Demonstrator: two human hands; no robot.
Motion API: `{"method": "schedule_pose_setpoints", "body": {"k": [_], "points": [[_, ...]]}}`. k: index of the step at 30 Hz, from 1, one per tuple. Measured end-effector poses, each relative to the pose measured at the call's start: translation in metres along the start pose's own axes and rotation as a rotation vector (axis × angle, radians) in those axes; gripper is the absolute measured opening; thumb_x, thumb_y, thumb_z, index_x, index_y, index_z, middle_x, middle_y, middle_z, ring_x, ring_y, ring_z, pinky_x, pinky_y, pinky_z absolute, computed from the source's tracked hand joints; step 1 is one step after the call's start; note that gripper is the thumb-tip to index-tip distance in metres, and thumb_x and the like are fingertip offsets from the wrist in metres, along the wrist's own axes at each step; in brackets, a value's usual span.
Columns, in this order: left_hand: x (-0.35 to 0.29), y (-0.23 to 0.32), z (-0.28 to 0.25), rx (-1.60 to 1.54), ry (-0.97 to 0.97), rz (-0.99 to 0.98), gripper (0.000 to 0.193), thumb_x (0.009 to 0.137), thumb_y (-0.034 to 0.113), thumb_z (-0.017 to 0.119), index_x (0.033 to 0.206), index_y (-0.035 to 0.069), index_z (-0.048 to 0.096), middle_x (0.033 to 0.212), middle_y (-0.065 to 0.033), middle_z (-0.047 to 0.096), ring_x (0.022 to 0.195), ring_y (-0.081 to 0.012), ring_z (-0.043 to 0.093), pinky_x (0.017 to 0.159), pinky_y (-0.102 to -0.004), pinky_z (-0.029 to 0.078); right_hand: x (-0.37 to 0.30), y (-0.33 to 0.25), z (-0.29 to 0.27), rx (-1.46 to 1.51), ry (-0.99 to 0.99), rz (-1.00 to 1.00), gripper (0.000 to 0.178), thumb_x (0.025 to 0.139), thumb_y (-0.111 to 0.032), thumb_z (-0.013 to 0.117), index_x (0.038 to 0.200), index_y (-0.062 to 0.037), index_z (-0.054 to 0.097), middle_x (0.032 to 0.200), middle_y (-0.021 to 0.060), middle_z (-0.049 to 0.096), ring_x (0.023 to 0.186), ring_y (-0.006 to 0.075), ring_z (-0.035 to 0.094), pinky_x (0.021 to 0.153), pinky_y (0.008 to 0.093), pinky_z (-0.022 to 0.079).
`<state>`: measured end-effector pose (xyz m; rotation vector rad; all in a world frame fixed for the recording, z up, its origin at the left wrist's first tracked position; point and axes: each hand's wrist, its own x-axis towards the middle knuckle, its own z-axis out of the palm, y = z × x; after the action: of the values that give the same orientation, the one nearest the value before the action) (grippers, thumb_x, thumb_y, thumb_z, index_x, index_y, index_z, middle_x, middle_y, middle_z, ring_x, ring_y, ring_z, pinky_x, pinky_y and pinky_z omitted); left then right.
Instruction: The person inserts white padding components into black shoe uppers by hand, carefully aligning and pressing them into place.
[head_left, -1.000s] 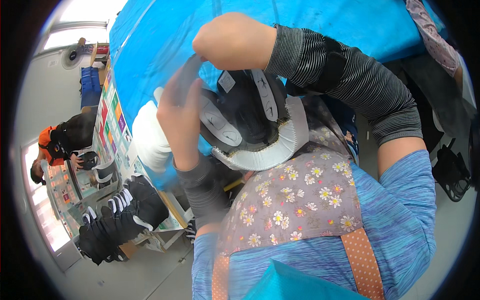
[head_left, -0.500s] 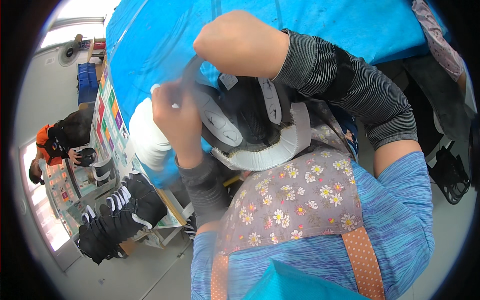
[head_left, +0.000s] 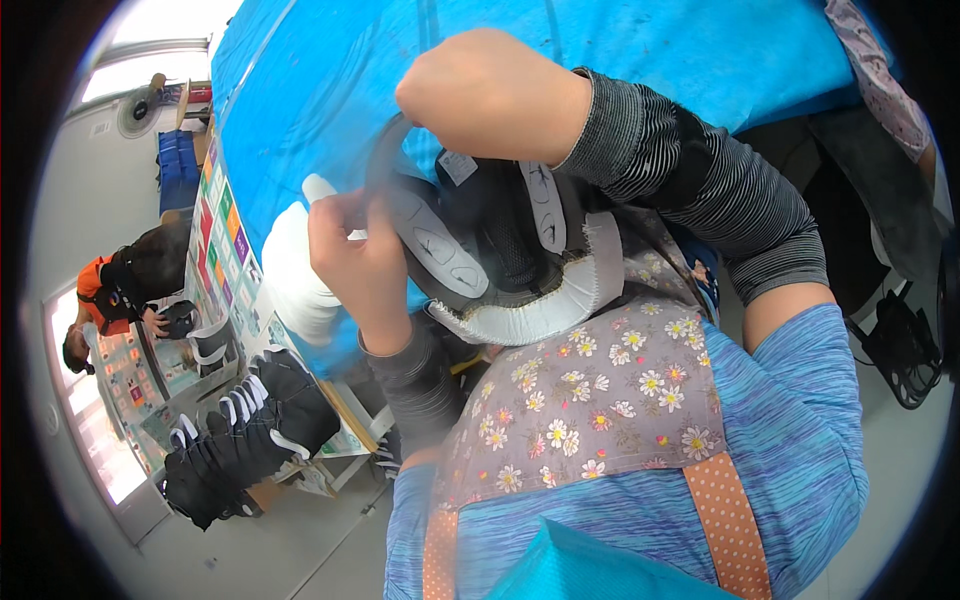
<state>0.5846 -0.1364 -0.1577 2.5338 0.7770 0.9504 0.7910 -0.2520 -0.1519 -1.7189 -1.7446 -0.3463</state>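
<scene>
The left hand (head_left: 362, 262) and right hand (head_left: 492, 97) seemed closed, pinching a blurred gray strip (head_left: 386, 152); the sewn black piece (head_left: 497, 222) looked light, pliable, best held by its white rim (head_left: 535, 313).

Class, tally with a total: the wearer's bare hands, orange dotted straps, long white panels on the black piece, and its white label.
Left hand and right hand: 2
Orange dotted straps: 2
Long white panels: 2
White label: 1
Total: 7
</scene>
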Motion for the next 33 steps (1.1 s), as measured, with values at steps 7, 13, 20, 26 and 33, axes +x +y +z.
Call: {"method": "schedule_pose_setpoints", "body": {"k": [7,13,20,26,33], "points": [[0.017,0.031,0.002,-0.049,-0.008,0.114,0.023,0.085,0.012,0.081,0.100,-0.001,0.069,0.086,-0.0060,0.068,0.074,-0.0128,0.063,0.069,-0.0269,0.052,0.000,0.003,0.006,0.076,0.076,-0.031,0.005,0.074,-0.007,0.070,0.075,-0.0031,0.069,0.075,0.0149,0.068,0.075,0.0327,0.071,0.062,0.0404,0.057],[0.029,0.032,0.012,-0.012,-0.003,0.212,0.012,0.082,0.006,0.076,0.093,0.006,0.071,0.080,-0.0111,0.062,0.073,-0.0315,0.059,0.066,-0.0399,0.046,0.005,-0.005,0.002,0.081,-0.068,0.022,0.007,0.073,-0.005,0.071,0.080,-0.0028,0.069,0.076,0.0147,0.067,0.078,0.0326,0.071,0.064,0.0402,0.057],[0.030,0.030,0.012,0.018,-0.005,0.221,0.010,0.086,0.005,0.076,0.091,-0.002,0.070,0.081,-0.0071,0.066,0.066,-0.0139,0.062,0.063,-0.0271,0.049,0.011,-0.010,0.002,0.093,0.027,-0.031,0.013,0.072,-0.005,0.075,0.081,-0.0020,0.067,0.090,0.0098,0.068,0.090,0.0298,0.070,0.071,0.0400,0.058],[0.032,0.035,0.014,0.037,-0.018,0.326,0.009,0.087,0.003,0.074,0.094,-0.001,0.070,0.083,-0.0084,0.064,0.070,-0.0195,0.061,0.062,-0.0301,0.047,0.006,-0.012,0.007,0.031,0.069,-0.042,0.013,0.074,-0.006,0.071,0.082,-0.0054,0.061,0.081,0.0064,0.058,0.085,0.0271,0.064,0.071,0.0379,0.054],[0.027,0.035,0.010,0.029,-0.027,0.213,0.008,0.087,0.003,0.074,0.095,0.002,0.072,0.079,-0.0064,0.061,0.063,-0.0163,0.055,0.058,-0.0295,0.043,-0.003,-0.013,0.005,0.062,0.155,-0.043,0.008,0.076,-0.007,0.071,0.081,-0.0059,0.066,0.085,0.0077,0.065,0.087,0.0283,0.067,0.072,0.0385,0.055]]}}
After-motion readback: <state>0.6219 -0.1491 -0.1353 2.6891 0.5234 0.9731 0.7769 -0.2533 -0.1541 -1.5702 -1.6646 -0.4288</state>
